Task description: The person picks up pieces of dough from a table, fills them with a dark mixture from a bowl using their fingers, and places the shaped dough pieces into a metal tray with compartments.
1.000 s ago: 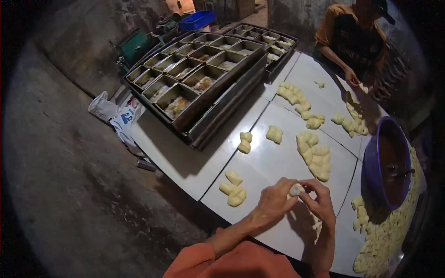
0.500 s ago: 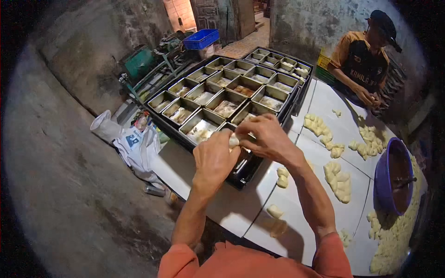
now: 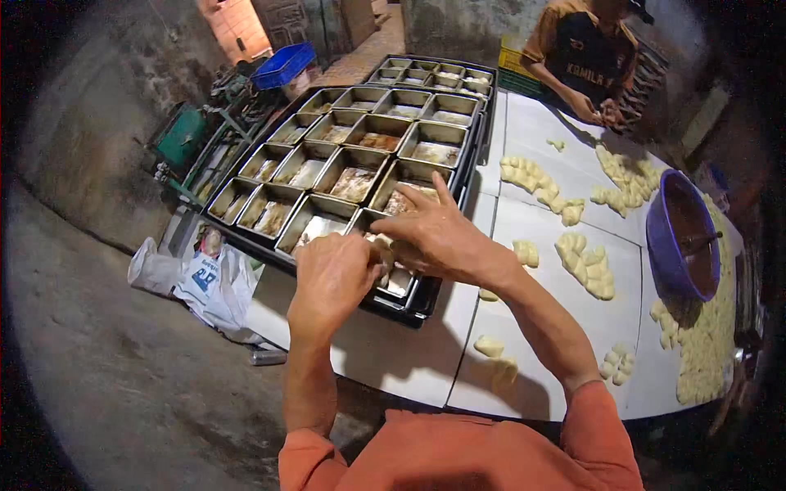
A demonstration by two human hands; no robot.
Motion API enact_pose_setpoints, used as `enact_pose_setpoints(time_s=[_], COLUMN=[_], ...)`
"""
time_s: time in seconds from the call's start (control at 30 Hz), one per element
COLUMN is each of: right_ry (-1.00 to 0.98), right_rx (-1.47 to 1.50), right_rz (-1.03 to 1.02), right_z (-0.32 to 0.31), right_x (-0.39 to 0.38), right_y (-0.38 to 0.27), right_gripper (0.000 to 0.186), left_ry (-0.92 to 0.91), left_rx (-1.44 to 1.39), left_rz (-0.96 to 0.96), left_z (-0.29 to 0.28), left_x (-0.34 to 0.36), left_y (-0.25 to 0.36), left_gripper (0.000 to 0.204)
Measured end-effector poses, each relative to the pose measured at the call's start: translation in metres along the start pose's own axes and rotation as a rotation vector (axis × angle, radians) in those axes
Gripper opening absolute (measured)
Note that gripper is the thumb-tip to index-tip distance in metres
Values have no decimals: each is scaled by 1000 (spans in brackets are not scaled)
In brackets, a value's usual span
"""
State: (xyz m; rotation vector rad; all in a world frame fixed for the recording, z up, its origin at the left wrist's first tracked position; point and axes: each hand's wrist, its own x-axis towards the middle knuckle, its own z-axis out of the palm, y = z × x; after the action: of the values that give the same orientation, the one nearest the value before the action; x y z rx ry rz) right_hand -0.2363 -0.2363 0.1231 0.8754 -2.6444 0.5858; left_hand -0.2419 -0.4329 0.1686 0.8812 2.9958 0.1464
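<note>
Between your two hands, low over the nearest corner tin [image 3: 399, 283], lay a small pale piece of dough [image 3: 380, 238], mostly hidden by your fingers. What showed of it sat just beyond your left fingertips and directly under the fingers of your right hand [image 3: 434, 229]; whether it touched the tin you could not have told from this view. Your left hand [image 3: 332, 274] had its back turned up and its fingers curled narrowly inward, their tips at the dough's left side, so a firm grip could not be told. On your right hand, two fingers stood raised and spread wide, while the others bent down out of sight over the dough, and their hold could not be told either.

Around your hands ran rows of rectangular metal tins [image 3: 352, 185], streaked inside with white and brown, with a second set [image 3: 442, 74] behind. To your right, the white table [image 3: 565, 315] bore clusters of dough lumps [image 3: 585, 266]. Beyond your right forearm stood a purple basin [image 3: 675, 282] of brown liquid, beside a broad spread of dough [image 3: 704, 348]. Across the table, a co-worker [image 3: 585, 57] held both hands close together.
</note>
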Motion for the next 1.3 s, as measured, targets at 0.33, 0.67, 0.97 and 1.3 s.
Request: enact_pose_setpoints(time_s=[0.33, 0.67, 0.97, 1.3], right_ry=[710, 187, 427, 765], right_rx=[2, -707, -502, 390], right_rz=[917, 1585, 1517, 1407], right_z=[-36, 5, 25, -54], right_x=[-255, -464, -504, -309], right_y=[11, -24, 9, -32], right_gripper=[26, 63, 21, 20], left_ry=[142, -9, 465, 559], left_rx=[-399, -381, -346, -621], left_rz=[-83, -217, -181, -179], left_z=[13, 14, 23, 21], left_x=[-23, -6, -47, -62], left_y=[-17, -2, -18, -104], left_gripper=[20, 35, 32, 31])
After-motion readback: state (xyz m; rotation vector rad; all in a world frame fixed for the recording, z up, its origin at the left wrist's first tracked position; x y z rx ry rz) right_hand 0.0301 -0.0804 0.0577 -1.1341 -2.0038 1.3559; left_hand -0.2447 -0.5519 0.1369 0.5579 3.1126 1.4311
